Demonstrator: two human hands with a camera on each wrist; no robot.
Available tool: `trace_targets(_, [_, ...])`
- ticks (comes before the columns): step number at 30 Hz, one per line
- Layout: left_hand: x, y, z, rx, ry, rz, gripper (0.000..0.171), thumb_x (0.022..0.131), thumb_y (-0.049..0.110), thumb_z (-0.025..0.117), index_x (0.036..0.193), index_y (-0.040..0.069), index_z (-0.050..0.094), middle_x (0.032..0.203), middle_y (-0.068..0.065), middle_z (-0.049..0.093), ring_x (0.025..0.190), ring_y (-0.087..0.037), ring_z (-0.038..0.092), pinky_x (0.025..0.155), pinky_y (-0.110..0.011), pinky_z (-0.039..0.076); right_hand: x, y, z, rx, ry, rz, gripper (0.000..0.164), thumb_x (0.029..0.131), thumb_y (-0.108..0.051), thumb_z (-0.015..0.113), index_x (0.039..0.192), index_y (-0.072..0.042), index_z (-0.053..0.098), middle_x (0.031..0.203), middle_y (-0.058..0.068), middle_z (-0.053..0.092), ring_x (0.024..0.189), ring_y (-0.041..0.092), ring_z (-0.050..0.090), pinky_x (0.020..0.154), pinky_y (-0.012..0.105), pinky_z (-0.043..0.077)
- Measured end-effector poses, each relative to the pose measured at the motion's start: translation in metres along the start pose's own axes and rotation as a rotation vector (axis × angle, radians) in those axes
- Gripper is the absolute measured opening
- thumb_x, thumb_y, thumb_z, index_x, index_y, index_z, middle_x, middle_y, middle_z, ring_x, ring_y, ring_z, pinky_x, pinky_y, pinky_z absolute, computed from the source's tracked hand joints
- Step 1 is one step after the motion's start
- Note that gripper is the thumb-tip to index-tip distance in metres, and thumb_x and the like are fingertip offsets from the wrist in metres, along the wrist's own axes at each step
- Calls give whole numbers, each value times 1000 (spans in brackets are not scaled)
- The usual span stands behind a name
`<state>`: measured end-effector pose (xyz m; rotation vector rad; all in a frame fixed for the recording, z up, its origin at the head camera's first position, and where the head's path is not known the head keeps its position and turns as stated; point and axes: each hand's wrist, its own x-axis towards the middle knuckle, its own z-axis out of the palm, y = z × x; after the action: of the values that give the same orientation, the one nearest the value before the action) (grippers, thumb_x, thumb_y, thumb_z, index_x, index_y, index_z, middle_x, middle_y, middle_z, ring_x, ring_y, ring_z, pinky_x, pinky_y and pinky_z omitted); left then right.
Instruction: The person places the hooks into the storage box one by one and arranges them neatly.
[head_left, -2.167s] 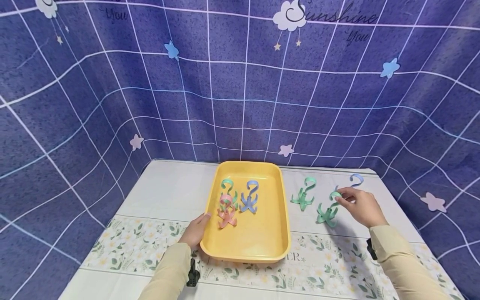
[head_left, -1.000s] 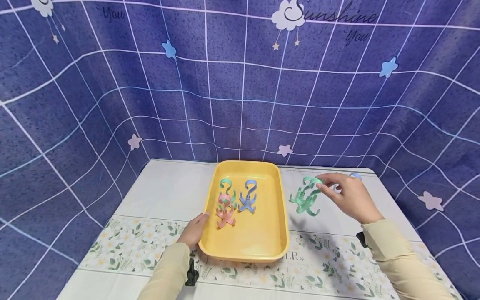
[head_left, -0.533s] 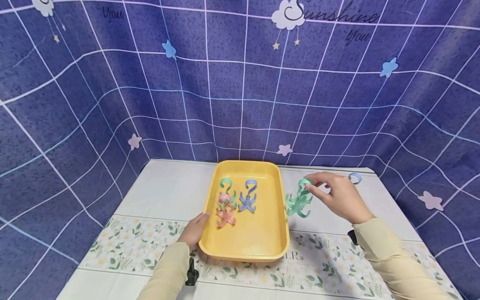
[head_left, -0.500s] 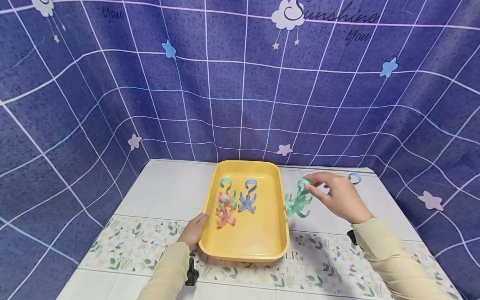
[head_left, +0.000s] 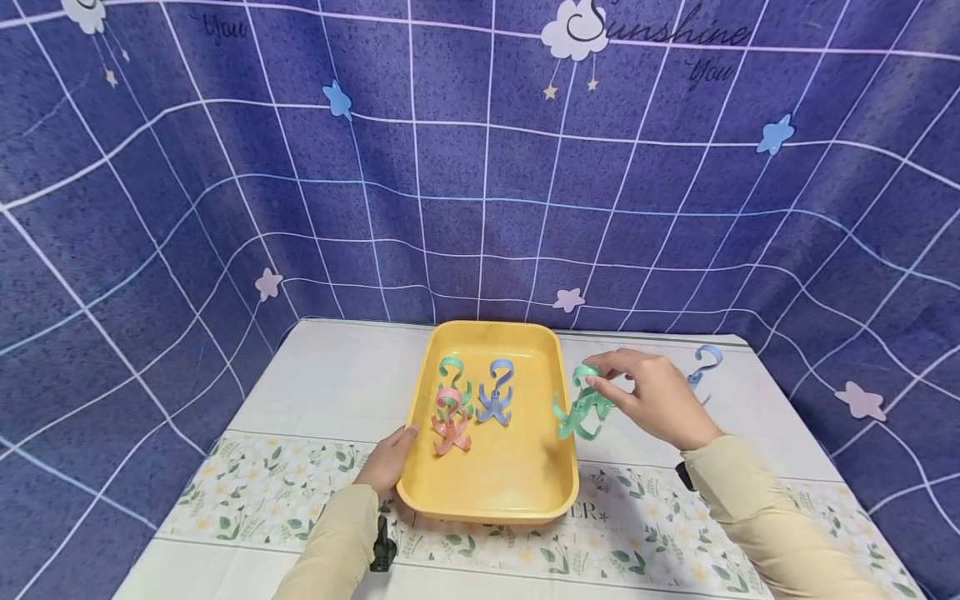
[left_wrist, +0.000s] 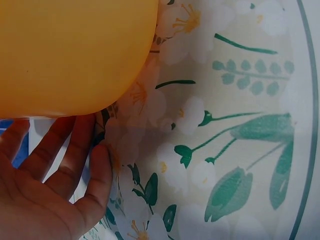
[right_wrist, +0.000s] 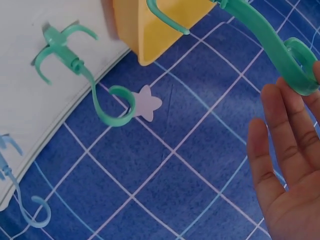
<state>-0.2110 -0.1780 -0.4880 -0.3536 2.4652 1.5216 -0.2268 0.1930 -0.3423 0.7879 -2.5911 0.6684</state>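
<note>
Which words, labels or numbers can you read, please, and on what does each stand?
"Sunshine": blue curtain, upper right.
"You": same curtain, below "Sunshine".
"You": same curtain, upper left.
"ER": floral tablecloth; start hidden behind yellow tray.
Other lettering, cut off or faint: unreadable.

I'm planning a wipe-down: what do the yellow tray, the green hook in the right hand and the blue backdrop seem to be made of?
Yellow tray: likely moulded plastic, smooth and slightly glossy, with rounded corners and soft highlights.
Green hook: probably plastic, evenly coloured with a soft sheen.
Blue backdrop: seemingly printed fabric, mostly matte, draping in loose folds; any coating is unclear.
</note>
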Motion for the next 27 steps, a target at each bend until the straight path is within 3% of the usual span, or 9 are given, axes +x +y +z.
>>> trace_targets(9, [0,-1,-1,-5,-1,-9,64,110,47,31,157,3,37,138,-25,59,117,-38,62,102,-54,48,4,-7,8,22,-26,20,24,97,-27,72,116,-12,77,108,2,75,90,17,70,71,35,57])
trace_targets(19, [-1,-2,-1,-31,-12,-7,64,111,46,32,157,2,35,139,-27,57,118,-39,62,101,-53,49,6,-15,21,81,-10,8,22,96,-23,73,116,-13,77,102,-1,74,86,15,68,67,33,54])
trace_targets(27, [-1,-3,-1,-27,-19,-7,65,111,47,32,158,2,34,140,-27,56,119,-40,62,101,-54,49,10,-22,34,113,-2,14,23,95,-23,75,115,-11,77,110,3,75,90,16,69,72,33,55])
